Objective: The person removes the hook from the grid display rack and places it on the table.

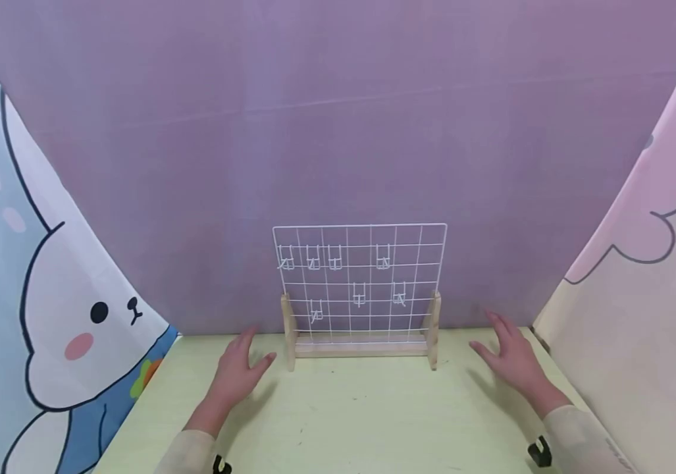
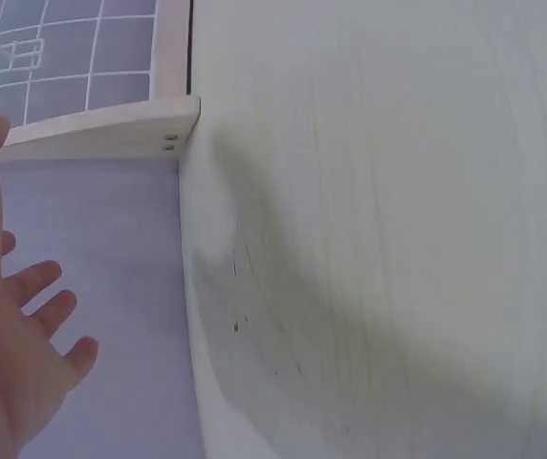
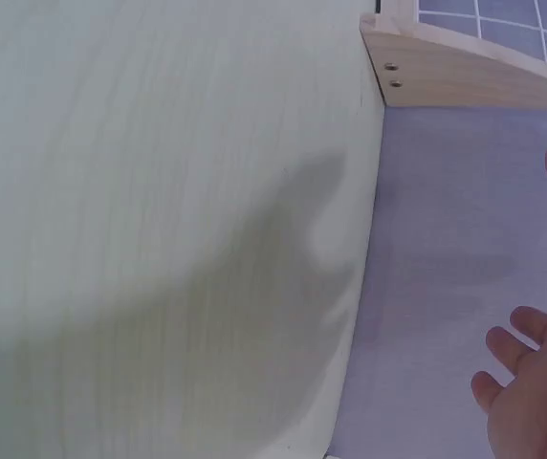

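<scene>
Left hand (image 1: 237, 370) and right hand (image 1: 513, 359) both empty, fingers loosely extended. Wire rack (image 1: 371, 300) stands between them, apart from both; white hooks (image 1: 335, 266) hang on it.

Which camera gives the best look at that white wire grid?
The head view: it shows the whole white wire grid in its wooden stand, hooks included. The left wrist view catches only a part with one hook; the right wrist view, just a small piece.

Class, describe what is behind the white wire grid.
Through the white wire grid, a purple backdrop shows. Whatever lies directly behind its wires, hooks and wooden stand is hidden.
</scene>
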### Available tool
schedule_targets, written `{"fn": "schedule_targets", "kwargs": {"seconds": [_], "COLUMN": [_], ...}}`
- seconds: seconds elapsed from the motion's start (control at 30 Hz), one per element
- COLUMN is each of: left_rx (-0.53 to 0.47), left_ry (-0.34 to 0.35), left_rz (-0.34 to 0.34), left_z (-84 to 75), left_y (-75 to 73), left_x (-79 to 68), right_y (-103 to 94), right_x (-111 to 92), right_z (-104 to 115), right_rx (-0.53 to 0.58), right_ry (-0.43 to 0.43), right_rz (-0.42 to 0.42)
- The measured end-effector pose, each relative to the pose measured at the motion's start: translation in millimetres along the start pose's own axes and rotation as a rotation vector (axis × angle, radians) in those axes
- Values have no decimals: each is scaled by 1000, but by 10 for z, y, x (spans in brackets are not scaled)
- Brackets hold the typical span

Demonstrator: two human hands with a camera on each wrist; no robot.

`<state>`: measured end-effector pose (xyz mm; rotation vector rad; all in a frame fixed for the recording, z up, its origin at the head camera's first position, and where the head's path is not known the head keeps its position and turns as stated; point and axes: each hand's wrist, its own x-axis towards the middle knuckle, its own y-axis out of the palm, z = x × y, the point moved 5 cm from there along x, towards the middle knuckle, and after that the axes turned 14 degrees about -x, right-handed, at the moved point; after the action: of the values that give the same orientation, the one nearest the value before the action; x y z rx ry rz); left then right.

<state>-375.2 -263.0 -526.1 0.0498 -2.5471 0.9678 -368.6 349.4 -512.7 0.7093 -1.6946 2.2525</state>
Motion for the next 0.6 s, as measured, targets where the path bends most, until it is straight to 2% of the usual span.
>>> {"fn": "schedule_targets", "kwargs": {"seconds": [0.17, 0.33, 0.47, 0.6], "left_rx": [-168, -321, -449, -537], "left_ry": [-42, -131, -193, -221], "left_rz": [14, 30, 28, 24], "left_z": [3, -15, -45, -61], "left_y": [44, 79, 102, 117], "left_x": [35, 48, 42, 32], "right_y": [24, 64, 82, 94], "right_x": [4, 23, 36, 56], "right_z": [37, 76, 105, 149], "right_rx": [57, 143, 232, 303], "right_ry": [15, 11, 32, 53], "right_rz": [-9, -4, 30, 65]}}
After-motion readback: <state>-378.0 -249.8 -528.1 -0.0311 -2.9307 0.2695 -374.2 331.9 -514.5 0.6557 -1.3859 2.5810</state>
